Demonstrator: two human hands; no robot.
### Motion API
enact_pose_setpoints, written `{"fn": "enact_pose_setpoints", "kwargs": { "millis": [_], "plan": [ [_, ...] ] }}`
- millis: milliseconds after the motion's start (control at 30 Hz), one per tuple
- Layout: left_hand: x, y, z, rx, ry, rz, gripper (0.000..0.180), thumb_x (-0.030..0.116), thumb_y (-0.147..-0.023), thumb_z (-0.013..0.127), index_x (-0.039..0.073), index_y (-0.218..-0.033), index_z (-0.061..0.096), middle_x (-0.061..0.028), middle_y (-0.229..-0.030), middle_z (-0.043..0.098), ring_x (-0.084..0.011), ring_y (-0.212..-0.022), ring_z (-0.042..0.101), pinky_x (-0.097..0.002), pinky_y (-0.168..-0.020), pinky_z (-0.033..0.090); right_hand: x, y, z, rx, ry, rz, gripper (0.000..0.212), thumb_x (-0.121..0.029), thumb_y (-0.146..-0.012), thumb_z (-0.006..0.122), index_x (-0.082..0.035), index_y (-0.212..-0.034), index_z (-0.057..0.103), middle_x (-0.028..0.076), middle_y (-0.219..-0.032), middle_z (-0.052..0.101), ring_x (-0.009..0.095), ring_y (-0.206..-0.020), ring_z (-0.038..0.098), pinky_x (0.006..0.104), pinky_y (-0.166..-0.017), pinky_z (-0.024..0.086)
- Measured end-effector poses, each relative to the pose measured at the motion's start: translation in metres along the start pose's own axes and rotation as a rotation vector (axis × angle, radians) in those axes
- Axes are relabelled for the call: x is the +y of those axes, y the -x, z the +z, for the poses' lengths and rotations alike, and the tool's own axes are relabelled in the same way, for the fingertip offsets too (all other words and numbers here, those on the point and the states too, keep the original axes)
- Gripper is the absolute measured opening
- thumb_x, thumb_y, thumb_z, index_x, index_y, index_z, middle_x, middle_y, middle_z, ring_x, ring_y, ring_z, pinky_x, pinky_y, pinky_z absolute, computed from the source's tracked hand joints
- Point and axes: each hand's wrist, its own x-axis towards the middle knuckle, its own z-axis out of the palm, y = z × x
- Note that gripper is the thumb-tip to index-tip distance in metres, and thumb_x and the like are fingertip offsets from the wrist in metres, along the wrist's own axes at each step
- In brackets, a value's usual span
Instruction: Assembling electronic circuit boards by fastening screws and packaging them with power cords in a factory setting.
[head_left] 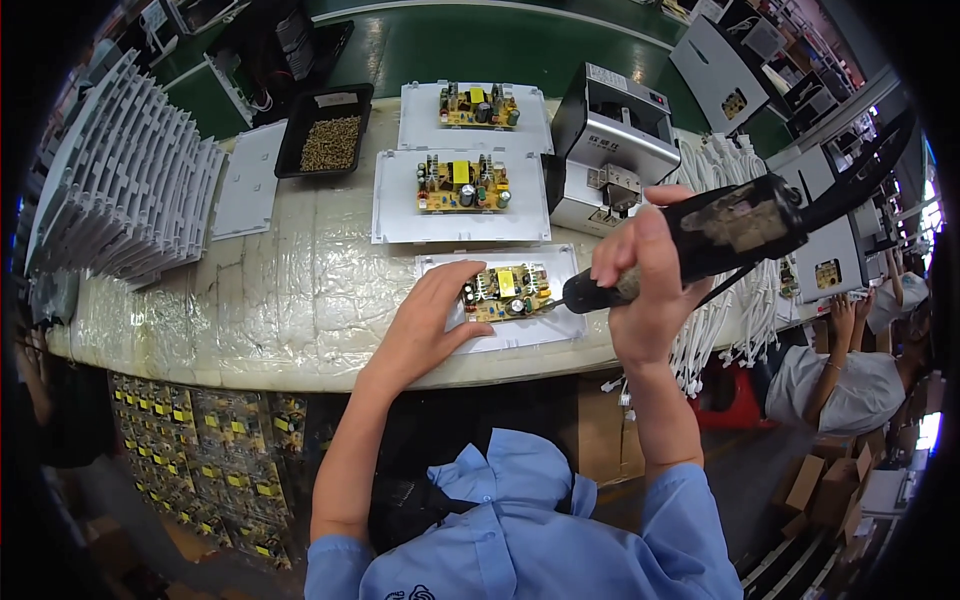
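Observation:
A yellow-brown circuit board (508, 291) with a yellow transformer lies on a white plastic panel (500, 341) near the table's front edge. My left hand (430, 315) presses fingers and thumb against the board's left end. In my right hand (648, 285) is a black electric screwdriver (735, 228), held tilted, its body rising to the upper right. Its bit comes down at the board's lower right corner; whether a screw sits under it is too small to tell. Two more panels carry a middle board (463, 185) and a far board (479, 105) behind.
A black tray (328, 132) of small brass-coloured screws stands back left, beside a stack of white panels (125, 175). A silver-black machine (615, 140) stands right of the boards. White cables (715, 330) hang over the right edge. Another person (850, 385) works at far right.

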Motion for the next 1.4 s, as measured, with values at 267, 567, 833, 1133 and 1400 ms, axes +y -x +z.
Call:
{"fn": "enact_pose_setpoints", "kwargs": {
  "millis": [267,567,833,1133,1400],
  "plan": [
    [0.002,-0.001,0.0,0.004,-0.021,0.011,0.068,0.02,-0.074,0.081,0.005,-0.132,0.049,-0.0178,-0.125,0.057,-0.0361,-0.117,0.053,-0.042,-0.1,0.045,0.015,0.0,-0.014,-0.34,0.018,-0.109,0.021,-0.006,-0.085,0.061,-0.002,-0.095,0.043,0.004,-0.058,0.046,0.014,-0.047,0.048,0.0311,-0.049,0.045],
    [0.002,-0.001,0.0,-0.003,-0.039,0.025,0.065,0.018,-0.075,0.081,0.005,-0.13,0.05,-0.0177,-0.124,0.058,-0.036,-0.114,0.056,-0.0417,-0.098,0.046,0.006,-0.011,-0.005,-0.655,0.068,-0.103,0.022,0.002,-0.07,0.074,-0.002,-0.083,0.057,0.006,-0.067,0.059,0.014,-0.056,0.058,0.0254,-0.055,0.047],
    [0.0,0.001,0.002,0.002,-0.033,-0.031,0.067,0.021,-0.073,0.083,0.004,-0.13,0.052,-0.0162,-0.125,0.058,-0.0336,-0.115,0.057,-0.0403,-0.1,0.045,-0.027,-0.073,-0.021,0.124,-0.024,-0.348,0.016,-0.012,-0.09,0.063,-0.001,-0.099,0.056,0.001,-0.064,0.047,0.012,-0.05,0.047,0.028,-0.053,0.042],
    [0.002,-0.001,0.0,0.019,-0.005,-0.02,0.068,0.02,-0.074,0.082,0.005,-0.132,0.051,-0.0162,-0.127,0.058,-0.0336,-0.118,0.056,-0.0391,-0.1,0.045,-0.008,-0.08,-0.018,0.122,0.071,-0.306,0.013,-0.009,-0.088,0.065,-0.004,-0.091,0.053,0.002,-0.065,0.049,0.012,-0.05,0.048,0.0274,-0.052,0.042],
    [0.0,-0.001,0.001,0.024,-0.006,0.017,0.067,0.018,-0.076,0.08,0.005,-0.134,0.05,-0.0164,-0.132,0.055,-0.0346,-0.121,0.054,-0.0397,-0.102,0.044,-0.008,0.002,0.023,-0.135,-0.167,0.032,0.017,-0.018,-0.096,0.051,-0.005,-0.105,0.044,0.0,-0.063,0.043,0.012,-0.047,0.042,0.0298,-0.048,0.042]
  ]
}}
